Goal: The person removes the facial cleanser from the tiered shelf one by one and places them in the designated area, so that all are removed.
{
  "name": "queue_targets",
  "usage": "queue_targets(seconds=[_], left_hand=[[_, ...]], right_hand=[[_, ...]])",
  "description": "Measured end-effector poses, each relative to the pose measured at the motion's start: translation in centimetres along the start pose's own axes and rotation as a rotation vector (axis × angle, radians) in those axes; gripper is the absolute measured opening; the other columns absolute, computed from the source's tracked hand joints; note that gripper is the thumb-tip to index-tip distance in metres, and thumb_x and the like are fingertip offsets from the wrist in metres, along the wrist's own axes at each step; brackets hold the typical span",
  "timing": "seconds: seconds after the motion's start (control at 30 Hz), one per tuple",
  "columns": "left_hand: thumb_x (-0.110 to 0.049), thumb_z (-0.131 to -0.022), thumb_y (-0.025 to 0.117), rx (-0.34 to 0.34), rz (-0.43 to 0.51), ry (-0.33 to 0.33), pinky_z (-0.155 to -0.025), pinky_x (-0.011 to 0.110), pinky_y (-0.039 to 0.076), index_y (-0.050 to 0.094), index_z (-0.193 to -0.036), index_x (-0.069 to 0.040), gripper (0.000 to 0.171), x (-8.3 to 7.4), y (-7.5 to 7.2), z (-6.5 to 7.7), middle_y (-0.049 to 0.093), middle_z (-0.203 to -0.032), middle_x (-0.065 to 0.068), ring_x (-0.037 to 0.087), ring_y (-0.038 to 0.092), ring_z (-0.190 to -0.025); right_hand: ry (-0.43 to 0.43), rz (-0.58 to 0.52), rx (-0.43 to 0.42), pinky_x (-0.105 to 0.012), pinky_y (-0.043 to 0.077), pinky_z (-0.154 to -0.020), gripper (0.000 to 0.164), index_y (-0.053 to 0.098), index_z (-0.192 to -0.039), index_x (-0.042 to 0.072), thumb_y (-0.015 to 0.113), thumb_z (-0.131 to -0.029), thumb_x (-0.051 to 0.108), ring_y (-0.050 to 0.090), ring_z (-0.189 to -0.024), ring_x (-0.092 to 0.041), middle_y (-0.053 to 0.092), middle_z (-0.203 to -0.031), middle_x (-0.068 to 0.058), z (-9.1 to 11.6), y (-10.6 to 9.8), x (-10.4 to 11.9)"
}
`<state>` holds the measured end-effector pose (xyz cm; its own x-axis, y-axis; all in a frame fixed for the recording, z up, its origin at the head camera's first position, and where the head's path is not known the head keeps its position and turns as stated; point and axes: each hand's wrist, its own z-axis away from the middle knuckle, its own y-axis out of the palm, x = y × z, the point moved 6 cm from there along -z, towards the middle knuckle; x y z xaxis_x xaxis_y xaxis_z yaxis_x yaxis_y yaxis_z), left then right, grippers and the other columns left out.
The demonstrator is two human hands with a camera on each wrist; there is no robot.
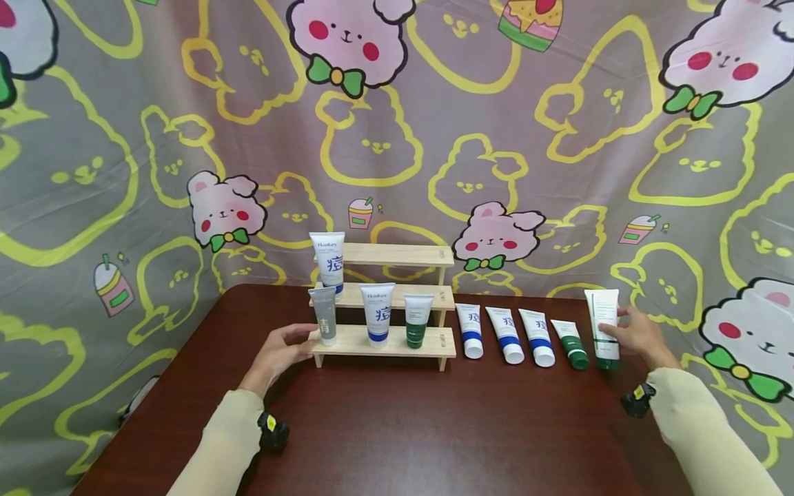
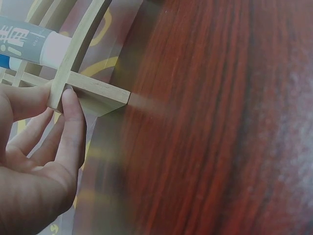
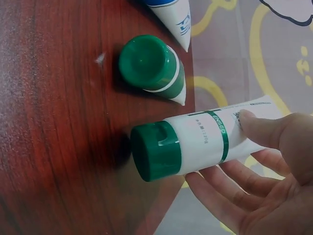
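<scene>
My left hand [image 1: 282, 351] pinches the left end of the bottom step of a three-tier wooden rack [image 1: 384, 350]; in the left wrist view, thumb and fingertips are on the board's edge [image 2: 61, 90]. A small grey tube [image 1: 324, 317] stands on that step near the hand. On the right, my right hand [image 1: 635, 334] grips a white squeeze tube [image 1: 604, 317] with a green cap [image 3: 156, 152], thumb on its front and fingers behind. The right wrist view shows the cap hanging close over the table, tilted toward it. A small green-and-white tube [image 1: 569, 343] lies beside it.
Three white-and-blue tubes [image 1: 471, 331] lie in a row right of the rack. Another blue-capped tube [image 1: 377, 313] and a green-capped one [image 1: 416, 320] stand on the bottom step; a larger white tube [image 1: 329, 258] stands higher up. A patterned cloth [image 1: 384, 138] hangs behind the dark table [image 1: 434, 427].
</scene>
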<state>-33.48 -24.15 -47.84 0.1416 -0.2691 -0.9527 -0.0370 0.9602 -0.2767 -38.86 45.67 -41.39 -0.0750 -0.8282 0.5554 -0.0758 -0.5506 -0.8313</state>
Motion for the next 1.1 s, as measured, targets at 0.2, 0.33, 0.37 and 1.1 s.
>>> queue_targets(seconds=[0.2,0.33,0.37,1.1], left_hand=[[-0.011,-0.095,0.072,-0.005,-0.005,-0.004,-0.089,0.027,0.063,0.062,-0.139,-0.005,0.045,-0.1,0.0,0.0,0.054,-0.147,0.023,0.02,0.068,-0.104],[-0.011,-0.096,0.072,-0.004,-0.01,-0.002,-0.089,0.028,0.063,0.062,-0.139,-0.005,0.045,-0.1,0.0,-0.1,0.054,-0.147,0.023,0.021,0.068,-0.104],[-0.011,-0.096,0.072,-0.005,-0.01,-0.001,-0.09,0.029,0.063,0.063,-0.139,-0.005,0.045,0.0,0.0,-0.1,0.054,-0.147,0.023,0.021,0.068,-0.104],[-0.01,-0.095,0.073,-0.011,-0.001,-0.02,-0.09,0.029,0.063,0.063,-0.139,-0.006,0.045,0.3,0.1,-0.3,0.053,-0.148,0.023,0.022,0.068,-0.107]], right_hand=[[0.038,0.031,-0.061,-0.03,0.051,-0.055,0.066,0.038,-0.134,-0.022,0.069,-0.097,0.023,0.067,-0.079,-0.037,0.062,-0.103,-0.041,-0.1,0.2,-0.5],[0.083,0.01,-0.069,-0.031,0.054,-0.056,0.068,0.038,-0.136,-0.022,0.068,-0.098,0.024,0.069,-0.078,-0.035,0.061,-0.106,-0.041,-0.1,0.3,-0.8],[0.093,0.0,-0.066,-0.032,0.055,-0.056,0.068,0.037,-0.137,-0.022,0.068,-0.098,0.025,0.07,-0.076,-0.034,0.061,-0.106,-0.041,-0.1,0.4,-0.9],[0.099,-0.006,-0.005,-0.034,0.059,-0.055,0.07,0.042,-0.137,-0.02,0.071,-0.097,0.03,0.067,-0.065,-0.02,0.06,-0.099,-0.036,-0.5,0.9,-2.6]])
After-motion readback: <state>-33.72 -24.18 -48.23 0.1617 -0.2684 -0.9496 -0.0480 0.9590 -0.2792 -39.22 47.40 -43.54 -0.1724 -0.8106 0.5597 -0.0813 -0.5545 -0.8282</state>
